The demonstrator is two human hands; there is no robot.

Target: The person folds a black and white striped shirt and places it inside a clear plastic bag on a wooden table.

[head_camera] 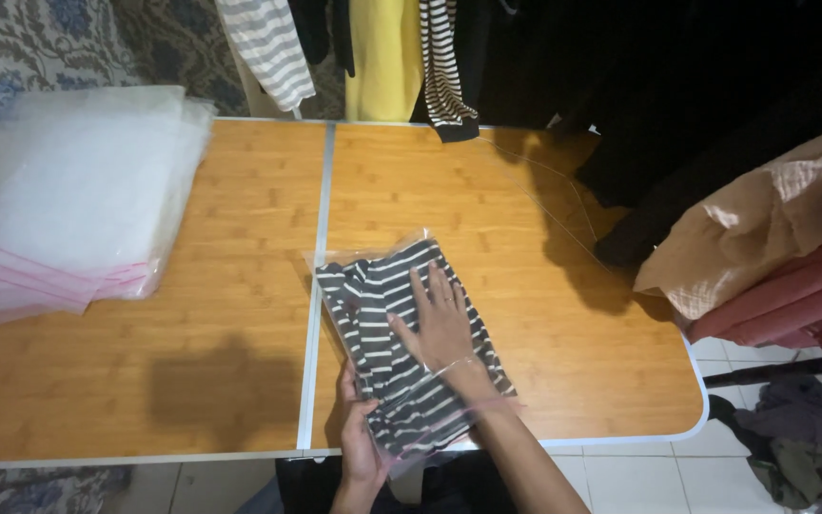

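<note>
A folded black-and-white striped garment (401,352) lies inside a clear plastic bag (430,381) on the right half of the wooden surface (240,314), close to the near edge. Its long axis runs diagonally, from the far left down toward the near right, where the bag's open mouth faces the person. The right hand (441,328) reaches in through that mouth and lies flat on top of the garment, its fingers (430,290) spread and pointing away from the person along the cloth. The left hand (359,433) grips the near left corner of the bag, fingers curled around the plastic edge and the cloth beneath it. Both hands are on the package; the right is farther in. Well apart, on the left half of the surface, sits a stack of empty clear bags with pink strips (68,200). Hanging clothes (382,57) line the far edge, and a pile of folded pink and tan fabric (782,257) overhangs the right side.
</note>
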